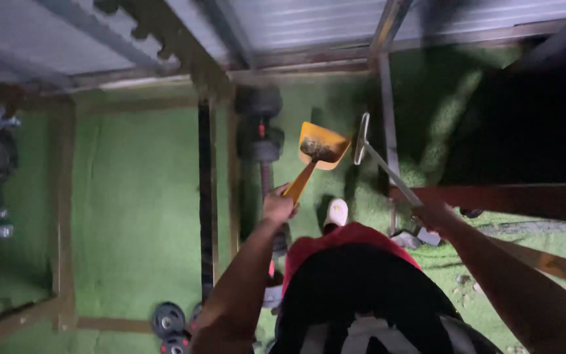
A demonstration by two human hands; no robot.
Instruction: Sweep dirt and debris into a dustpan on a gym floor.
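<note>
Down on the green turf floor [139, 196], the person stands with one white shoe [337, 213] planted forward, both arms stretched out ahead. The left hand [278, 204] is wrapped tight round the handle of an orange dustpan [321, 148], fingers closed on it, and the pan hangs just above the turf with a dark heap of dirt sitting in its scoop. The pan tilts back toward the handle, open mouth pointing away from the person. Over on the other side, the right hand [432, 213] grips the long shaft of a broom [361, 139]; the fist looks closed on the shaft, though the light there is dim. The broom's narrow pale head sits just beside the dustpan's right edge, close but not quite touching, as far as I can make out.

Just left of the dustpan lies a dumbbell [261, 137], dark plates at its far end, its bar running back toward the left arm. A long dark bar [206, 196] runs along the floor beside it. Loose weight plates [168, 319] lie near the bottom edge by the left elbow. Wooden frame rails [63, 216] border the turf, with corrugated metal sheeting [309, 23] along the far wall.
</note>
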